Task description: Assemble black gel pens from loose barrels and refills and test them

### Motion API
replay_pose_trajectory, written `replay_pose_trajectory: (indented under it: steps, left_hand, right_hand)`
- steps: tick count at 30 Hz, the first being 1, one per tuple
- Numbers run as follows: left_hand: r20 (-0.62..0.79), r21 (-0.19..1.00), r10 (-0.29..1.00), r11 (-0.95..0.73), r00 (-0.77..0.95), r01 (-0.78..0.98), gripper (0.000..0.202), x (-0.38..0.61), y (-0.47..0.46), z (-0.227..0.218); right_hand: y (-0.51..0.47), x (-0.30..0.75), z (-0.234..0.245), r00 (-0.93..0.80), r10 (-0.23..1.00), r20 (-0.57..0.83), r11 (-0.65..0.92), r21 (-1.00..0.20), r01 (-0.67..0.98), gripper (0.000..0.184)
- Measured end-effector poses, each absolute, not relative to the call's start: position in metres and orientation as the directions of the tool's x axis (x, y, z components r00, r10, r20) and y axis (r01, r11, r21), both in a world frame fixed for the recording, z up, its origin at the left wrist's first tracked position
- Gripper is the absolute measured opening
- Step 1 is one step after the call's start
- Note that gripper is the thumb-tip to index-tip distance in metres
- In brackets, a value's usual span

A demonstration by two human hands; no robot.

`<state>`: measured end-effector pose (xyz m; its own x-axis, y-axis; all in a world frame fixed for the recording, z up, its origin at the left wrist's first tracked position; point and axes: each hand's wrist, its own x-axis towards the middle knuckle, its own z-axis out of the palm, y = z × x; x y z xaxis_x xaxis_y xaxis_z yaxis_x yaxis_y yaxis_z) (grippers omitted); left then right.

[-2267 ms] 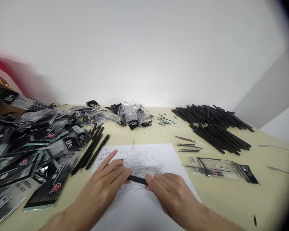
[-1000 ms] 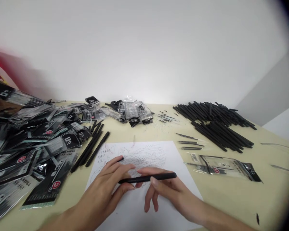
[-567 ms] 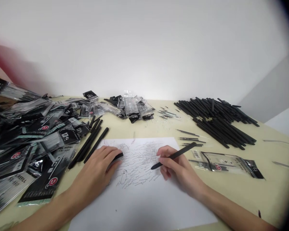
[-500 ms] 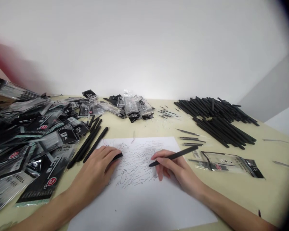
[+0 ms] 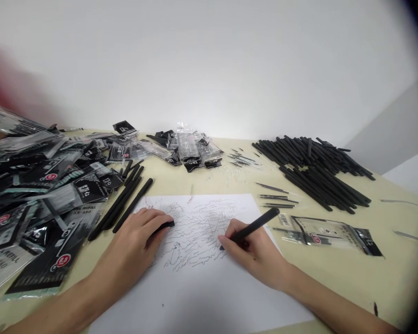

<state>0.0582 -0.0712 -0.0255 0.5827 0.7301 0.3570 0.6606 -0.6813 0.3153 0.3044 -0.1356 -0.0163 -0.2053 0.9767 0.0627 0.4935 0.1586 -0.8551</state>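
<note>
My right hand (image 5: 256, 250) grips a black pen (image 5: 256, 226) in a writing hold, its tip down at the white paper (image 5: 195, 301). Wavy scribbled lines cover the upper half of that sheet. On the paper's left side rests my left hand (image 5: 139, 239), closed around a small black pen cap (image 5: 165, 225), of which only the end shows past the fingers. Just beyond my left hand lie several black pens (image 5: 134, 204), side by side on the table.
Refill packets (image 5: 61, 250) are heaped on the left, with more packets (image 5: 191, 150) at the back. Black pens (image 5: 325, 185) form a pile at the right rear. Loose refills (image 5: 277, 197) and one clear packet (image 5: 330, 232) lie right of the paper on the yellowish table (image 5: 362, 283).
My right hand has tilted the pen from lying nearly flat to a steeper writing angle, tip down at the paper. The left hand keeps its hold on the cap.
</note>
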Motion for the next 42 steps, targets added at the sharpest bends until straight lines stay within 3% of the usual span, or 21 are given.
replay_pose_trajectory:
  steps: [16, 42]
  left_hand:
    - [0.358, 0.288, 0.714, -0.697, 0.601, 0.656, 0.018, 0.0568, -0.0693, -0.0299]
    - [0.351, 0.281, 0.715, -0.697, 0.605, 0.66, 0.021, 0.057, -0.0709, -0.0274]
  right_hand:
    - [-0.1371, 0.3047, -0.0162, -0.228, 0.973, 0.042, 0.167, -0.807, 0.567, 0.025]
    - [-0.1344, 0.3109, -0.0186, -0.057, 0.992, 0.109, 0.118, -0.712, 0.692, 0.026]
